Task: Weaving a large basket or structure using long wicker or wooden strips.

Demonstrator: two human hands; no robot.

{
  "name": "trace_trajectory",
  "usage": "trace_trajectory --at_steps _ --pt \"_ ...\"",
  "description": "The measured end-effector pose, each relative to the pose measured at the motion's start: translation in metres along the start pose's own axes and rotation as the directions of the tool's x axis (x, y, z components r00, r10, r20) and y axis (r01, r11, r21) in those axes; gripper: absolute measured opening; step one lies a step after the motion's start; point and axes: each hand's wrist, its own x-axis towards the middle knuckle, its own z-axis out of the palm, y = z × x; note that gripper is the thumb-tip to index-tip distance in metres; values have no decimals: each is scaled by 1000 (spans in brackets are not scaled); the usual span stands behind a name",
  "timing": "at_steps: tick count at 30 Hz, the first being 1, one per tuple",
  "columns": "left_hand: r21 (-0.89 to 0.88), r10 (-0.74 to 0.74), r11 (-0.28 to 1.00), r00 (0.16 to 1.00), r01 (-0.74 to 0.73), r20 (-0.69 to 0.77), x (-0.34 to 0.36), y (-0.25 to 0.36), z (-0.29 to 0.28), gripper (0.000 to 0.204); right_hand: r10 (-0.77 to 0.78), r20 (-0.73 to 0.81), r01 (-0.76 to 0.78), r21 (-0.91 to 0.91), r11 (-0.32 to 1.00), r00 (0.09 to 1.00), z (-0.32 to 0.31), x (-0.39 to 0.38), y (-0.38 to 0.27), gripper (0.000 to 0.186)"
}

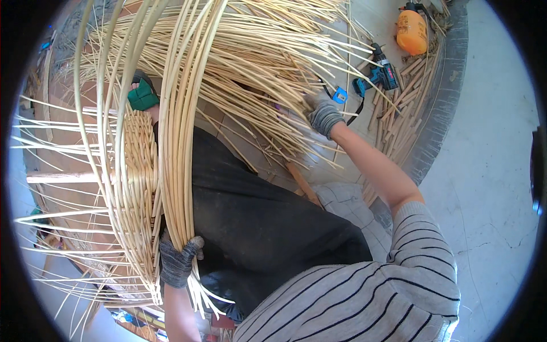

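Left hand: The person's left hand (179, 262), in a dark gray knit glove, closes around the lower part of a bundle of peeled wicker rods (178, 148), thumb on the right side, fingers on the left.
Bundle: The rods rise from that grip in a long, slightly bowed sweep to the top of the view, while their pale ends fan out below the glove.
Weave: A woven wicker panel (139, 148) stands just left of the bundle, with thin stakes jutting from it toward the left and a wooden bar (68, 178) reaching out among them.
Right hand: Well apart from the bundle, the right hand (325, 115), gloved in gray, touches the ends of a loose heap of wicker rods (250, 62); its fingertips are unclear, so how tightly it grips cannot be told.
Heap: The loose rods spread up and left from the right glove, beyond the person's lap.
Clothing: A black apron (245, 211) covers the lap below a striped sweater (342, 302); a green shoe (142, 97) shows between panel and bundle.
Floor: Right of the heap lie a blue-and-black cordless drill (383, 75), cut wooden sticks (405, 94) and an orange spray bottle (412, 33).
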Motion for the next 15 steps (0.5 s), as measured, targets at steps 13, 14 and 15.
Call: trace_trajectory --at_steps 13,14,15 --pt "46 154 987 988 -153 -19 -7 -7 4 34 -554 327 298 583 756 765 -54 -265 122 27" --pt "73 133 989 990 -130 -37 -7 -7 6 30 -424 544 209 413 887 725 -38 -253 111 23" --pt "66 170 984 985 -167 -41 -9 -7 8 30 -314 669 185 259 948 673 -22 -238 95 19"
